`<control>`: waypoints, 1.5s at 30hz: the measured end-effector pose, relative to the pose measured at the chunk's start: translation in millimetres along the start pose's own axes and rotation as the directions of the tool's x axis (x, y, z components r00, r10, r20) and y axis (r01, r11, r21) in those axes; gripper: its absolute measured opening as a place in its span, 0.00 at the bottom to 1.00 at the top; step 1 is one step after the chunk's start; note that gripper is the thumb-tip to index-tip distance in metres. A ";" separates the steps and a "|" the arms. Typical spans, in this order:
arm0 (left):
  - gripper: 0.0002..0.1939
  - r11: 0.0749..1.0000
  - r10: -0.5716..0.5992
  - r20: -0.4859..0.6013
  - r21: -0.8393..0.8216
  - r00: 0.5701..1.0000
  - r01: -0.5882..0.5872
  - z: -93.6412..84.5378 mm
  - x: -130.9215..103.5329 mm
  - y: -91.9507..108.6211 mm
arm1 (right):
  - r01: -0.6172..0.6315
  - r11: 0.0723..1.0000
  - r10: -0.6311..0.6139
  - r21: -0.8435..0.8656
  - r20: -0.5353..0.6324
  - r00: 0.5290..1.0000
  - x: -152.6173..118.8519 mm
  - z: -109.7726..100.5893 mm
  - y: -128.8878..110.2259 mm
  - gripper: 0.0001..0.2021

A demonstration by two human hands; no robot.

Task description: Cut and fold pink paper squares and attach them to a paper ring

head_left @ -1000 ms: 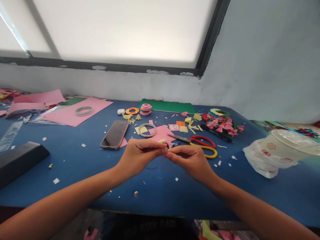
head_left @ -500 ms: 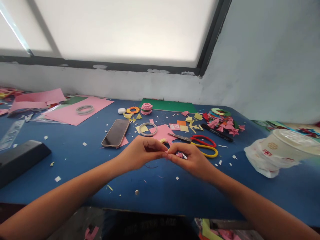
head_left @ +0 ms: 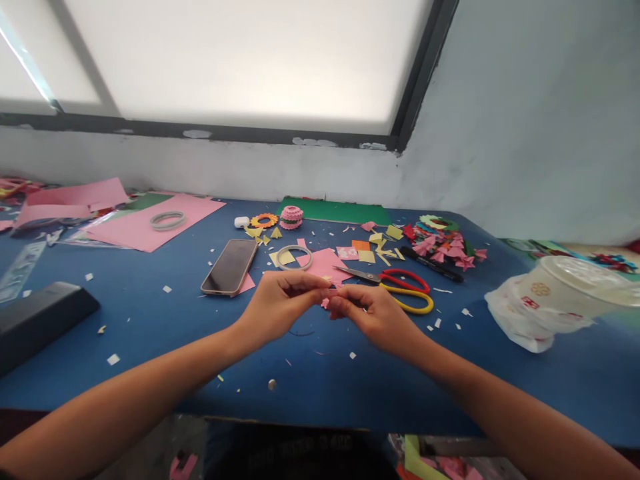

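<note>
My left hand [head_left: 280,300] and my right hand [head_left: 373,310] meet over the middle of the blue table, fingertips pinched together on a small pink paper piece [head_left: 325,303]. Fingers hide much of this piece. Just behind my right hand, scissors [head_left: 407,291] with red and yellow handles lie with their blades toward the left. A pink sheet [head_left: 324,262] and a tape roll [head_left: 295,258] are behind my hands. The phone [head_left: 230,267] lies to the left of my left hand.
A bagged cup [head_left: 545,303] stands at the right of the blue table [head_left: 320,393]. Folded pink pieces [head_left: 445,248] are heaped behind a black pen [head_left: 433,264]. A black object [head_left: 45,320] sits at left; a pink ringed stack [head_left: 291,217] stands near the wall. Paper scraps are scattered around.
The fingers of both hands have shifted around the small pink piece, and a bit of it now shows below my left fingertips. The whole view has moved slightly.
</note>
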State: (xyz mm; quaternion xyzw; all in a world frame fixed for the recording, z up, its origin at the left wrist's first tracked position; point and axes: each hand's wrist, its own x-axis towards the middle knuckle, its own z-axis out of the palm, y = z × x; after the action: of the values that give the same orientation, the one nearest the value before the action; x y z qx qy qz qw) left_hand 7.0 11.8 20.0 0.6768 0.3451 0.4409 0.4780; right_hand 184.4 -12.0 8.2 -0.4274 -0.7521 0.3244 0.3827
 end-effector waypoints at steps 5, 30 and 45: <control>0.10 0.974 -0.047 0.217 0.228 0.975 -0.004 -6.2 2.4 0.5 | 0.083 0.970 -0.068 -0.227 0.070 0.995 -1.9 0.0 1.1 0.12; 0.08 0.988 -0.112 0.165 -0.087 0.980 0.128 3.0 -3.5 3.6 | -0.004 0.989 -0.010 0.150 0.093 0.996 -3.0 1.6 -2.5 0.16; 0.07 0.979 -0.204 0.302 0.079 0.931 0.189 -8.3 4.6 -10.2 | 0.149 0.966 -0.134 -0.210 0.086 0.987 1.9 -3.2 9.4 0.14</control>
State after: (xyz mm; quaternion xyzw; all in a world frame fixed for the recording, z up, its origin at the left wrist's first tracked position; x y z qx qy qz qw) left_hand 0.6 21.8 12.8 0.7108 0.3429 0.2711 0.5511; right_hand 190.2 -5.8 2.6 -0.3998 -0.8245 0.2278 0.3294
